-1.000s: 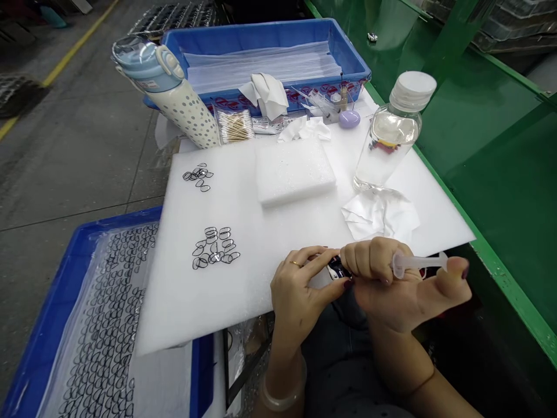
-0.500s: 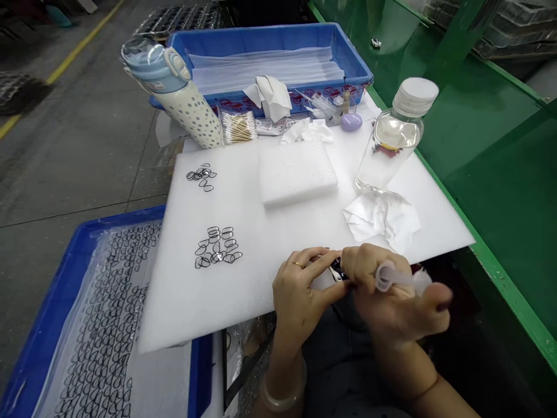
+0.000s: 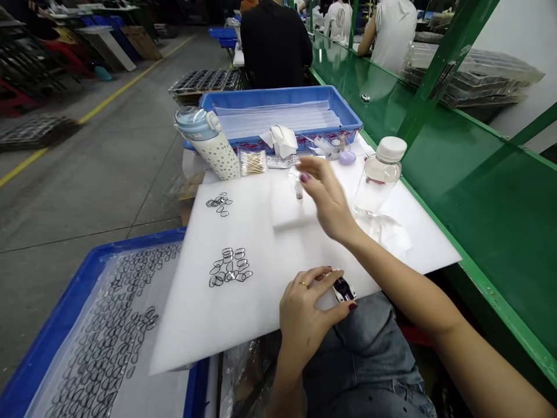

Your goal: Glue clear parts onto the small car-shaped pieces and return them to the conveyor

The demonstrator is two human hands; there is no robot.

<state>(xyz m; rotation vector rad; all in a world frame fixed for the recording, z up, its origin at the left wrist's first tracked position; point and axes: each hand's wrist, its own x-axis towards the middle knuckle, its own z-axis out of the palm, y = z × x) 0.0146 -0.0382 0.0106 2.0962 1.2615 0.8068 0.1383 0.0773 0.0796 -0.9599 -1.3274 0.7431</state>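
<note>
My left hand (image 3: pixel 304 307) is closed on a small white-and-black toy car (image 3: pixel 343 288) at the front edge of the white foam board (image 3: pixel 261 316). Its fingers and thumb grip the car from either side and hide part of it. Reaching over the board, my right hand (image 3: pixel 328 200) is blurred by motion. Below its fingertips a small clear syringe (image 3: pixel 299 191) points tip down above the white foam block (image 3: pixel 285 215). The hand seems to hold the syringe at its upper end, which the fingers hide.
Black oval rings (image 3: pixel 230 267) lie on the board's left. A clear bottle (image 3: pixel 376 180), crumpled tissue (image 3: pixel 394 235), dotted tumbler (image 3: pixel 215 151) and cotton swabs (image 3: pixel 253 163) stand around. Behind is a blue tray (image 3: pixel 278 96); another blue tray (image 3: pixel 93 258) holds many rings. People sit farther back.
My right hand has left the car and moved forward and left over the foam block with the syringe. My left hand keeps the car. The view has tilted up.
</note>
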